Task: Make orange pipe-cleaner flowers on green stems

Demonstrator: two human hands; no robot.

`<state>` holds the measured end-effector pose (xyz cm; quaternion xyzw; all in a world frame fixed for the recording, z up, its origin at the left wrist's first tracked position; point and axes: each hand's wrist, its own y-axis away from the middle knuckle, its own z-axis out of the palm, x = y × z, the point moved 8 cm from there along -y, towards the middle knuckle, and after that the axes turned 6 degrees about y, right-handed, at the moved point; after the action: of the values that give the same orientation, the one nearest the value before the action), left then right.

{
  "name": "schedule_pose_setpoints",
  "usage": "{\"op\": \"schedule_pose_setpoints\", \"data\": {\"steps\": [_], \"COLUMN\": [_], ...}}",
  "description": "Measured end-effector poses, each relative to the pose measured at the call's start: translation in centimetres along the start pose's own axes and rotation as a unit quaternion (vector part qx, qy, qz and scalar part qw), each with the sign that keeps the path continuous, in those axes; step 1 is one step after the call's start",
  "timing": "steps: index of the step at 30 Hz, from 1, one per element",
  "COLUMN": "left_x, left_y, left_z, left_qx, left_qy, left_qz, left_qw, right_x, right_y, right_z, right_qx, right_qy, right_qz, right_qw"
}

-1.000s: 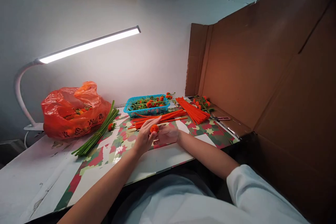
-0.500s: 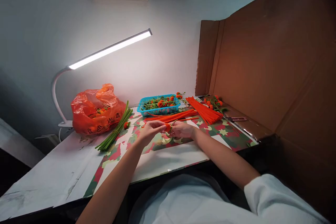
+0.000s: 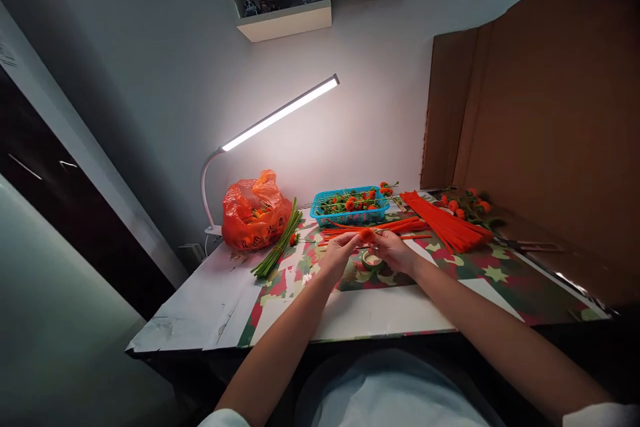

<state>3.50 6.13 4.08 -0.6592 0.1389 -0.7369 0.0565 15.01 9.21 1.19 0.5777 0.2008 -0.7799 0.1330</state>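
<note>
Over the middle of the table, both hands meet at a small fuzzy orange flower (image 3: 367, 235). My left hand (image 3: 344, 248) pinches the flower's left side with thumb and fingertips. On its other side, the fingers of my right hand (image 3: 395, 251) close around the thin green stem just behind the flower head; some fingertips are hidden. A small roll of green tape (image 3: 371, 259) lies just below the hands. Behind them are loose orange pipe cleaners (image 3: 400, 226), and a blue basket (image 3: 350, 217) of orange flowers with green stems stands farther back.
An orange plastic bag (image 3: 255, 217), a bundle of green stems (image 3: 278, 247) and a clip-on lamp (image 3: 280, 113) are at left. To the right lie a fan of orange pipe cleaners (image 3: 445, 223), more flowers (image 3: 465, 203) and a cutter (image 3: 535, 246) beside a cardboard wall (image 3: 545, 113).
My view has swung left, shifting the table's contents rightward in the picture. Both hands stay together at the orange flower, and more of the tape roll shows beneath them.
</note>
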Motion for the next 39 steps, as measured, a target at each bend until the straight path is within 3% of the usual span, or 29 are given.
{"op": "schedule_pose_setpoints", "data": {"steps": [4, 9, 20, 28, 35, 39], "left_x": [-0.3, -0.3, -0.8, -0.9, -0.8, -0.4], "left_y": [0.0, 0.1, -0.4, -0.2, -0.5, -0.8], "left_z": [-0.6, -0.6, -0.9, -0.5, -1.2, -1.8], "left_qx": [0.036, 0.041, 0.009, 0.012, 0.013, 0.041], "left_qy": [0.022, 0.032, 0.052, 0.051, 0.081, 0.062], "left_qz": [-0.007, -0.007, 0.003, -0.002, 0.004, 0.034], "left_qw": [0.999, 0.999, 0.999, 0.999, 0.997, 0.997], "right_x": [0.1, -0.5, -2.1, -3.7, -4.3, -4.2], "right_y": [-0.2, 0.1, 1.0, 2.1, 2.3, 2.2], "right_z": [-0.7, -0.6, 0.1, 0.8, 0.4, -0.5], "right_qx": [0.067, 0.104, 0.085, 0.126, 0.144, 0.171], "right_qy": [0.037, 0.096, 0.201, 0.275, 0.277, 0.278], "right_qz": [-0.034, -0.08, -0.12, -0.176, -0.157, -0.146], "right_qw": [0.996, 0.987, 0.969, 0.937, 0.937, 0.934]}}
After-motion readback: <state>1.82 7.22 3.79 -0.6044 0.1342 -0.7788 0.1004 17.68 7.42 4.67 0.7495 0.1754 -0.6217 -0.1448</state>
